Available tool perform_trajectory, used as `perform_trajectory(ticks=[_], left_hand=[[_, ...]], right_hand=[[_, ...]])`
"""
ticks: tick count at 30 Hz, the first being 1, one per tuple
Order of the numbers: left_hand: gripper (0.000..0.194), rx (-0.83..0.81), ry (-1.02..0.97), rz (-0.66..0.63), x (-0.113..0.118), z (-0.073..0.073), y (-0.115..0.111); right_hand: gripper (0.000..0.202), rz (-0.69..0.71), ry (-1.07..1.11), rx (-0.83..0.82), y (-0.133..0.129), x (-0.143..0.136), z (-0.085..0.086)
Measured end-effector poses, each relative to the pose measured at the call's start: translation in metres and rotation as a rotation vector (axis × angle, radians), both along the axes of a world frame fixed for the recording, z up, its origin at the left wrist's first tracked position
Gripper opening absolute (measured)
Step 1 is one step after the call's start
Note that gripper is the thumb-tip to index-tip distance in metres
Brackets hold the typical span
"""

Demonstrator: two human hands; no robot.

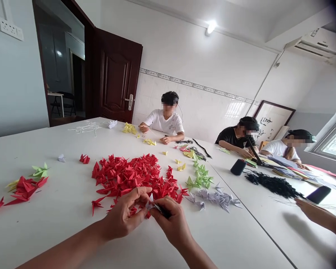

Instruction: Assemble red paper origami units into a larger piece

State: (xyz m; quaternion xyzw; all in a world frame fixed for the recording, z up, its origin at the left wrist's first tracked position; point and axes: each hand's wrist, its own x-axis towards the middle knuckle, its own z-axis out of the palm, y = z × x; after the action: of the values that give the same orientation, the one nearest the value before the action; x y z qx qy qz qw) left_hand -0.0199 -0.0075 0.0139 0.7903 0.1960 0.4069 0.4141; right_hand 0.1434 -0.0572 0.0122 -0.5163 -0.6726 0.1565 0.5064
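Just in front of the pile of red paper cranes (128,172), my left hand (128,213) pinches a small white paper crane (149,203) between its fingertips. My right hand (169,218) is closed round a slim dark tool (162,210), whose tip meets the crane; the kind of tool is hard to tell. White cranes (218,198) and green cranes (200,175) lie to the right of the red pile. Several more red cranes (25,188) rest at the far left, beside a green one (40,170).
Across the white table (67,220) sits a person (168,121) beside yellow cranes (128,128). Two more people sit at the back right. Black tassels (271,184), a black spool (238,167) and another person's hand (305,207) are on the right.
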Motion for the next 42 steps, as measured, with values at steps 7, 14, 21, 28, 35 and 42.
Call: perform_trajectory(ticks=[7, 14, 21, 28, 35, 42], left_hand=[[0.036, 0.069, 0.075, 0.067, 0.000, -0.004, 0.004], [0.037, 0.020, 0.035, 0.082, 0.002, -0.002, 0.002], [0.041, -0.037, -0.032, 0.083, 0.008, -0.010, 0.004], [0.038, 0.253, -0.059, 0.133, 0.004, -0.011, 0.009], [0.021, 0.478, 0.044, 0.600, -0.037, 0.003, 0.067], [0.033, 0.286, 0.191, 1.101, -0.113, -0.016, 0.142]], right_hand=[[0.024, -0.015, 0.049, -0.074, 0.001, 0.003, 0.001], [0.018, 0.051, 0.109, -0.213, 0.002, 0.005, 0.001], [0.016, 0.064, 0.158, -0.230, 0.007, 0.002, -0.009], [0.035, -0.120, 0.174, -0.125, 0.019, 0.026, -0.032], [0.058, -0.720, -0.098, -0.274, 0.026, 0.101, -0.008], [0.058, -0.869, -0.333, -0.453, 0.022, 0.155, -0.001]])
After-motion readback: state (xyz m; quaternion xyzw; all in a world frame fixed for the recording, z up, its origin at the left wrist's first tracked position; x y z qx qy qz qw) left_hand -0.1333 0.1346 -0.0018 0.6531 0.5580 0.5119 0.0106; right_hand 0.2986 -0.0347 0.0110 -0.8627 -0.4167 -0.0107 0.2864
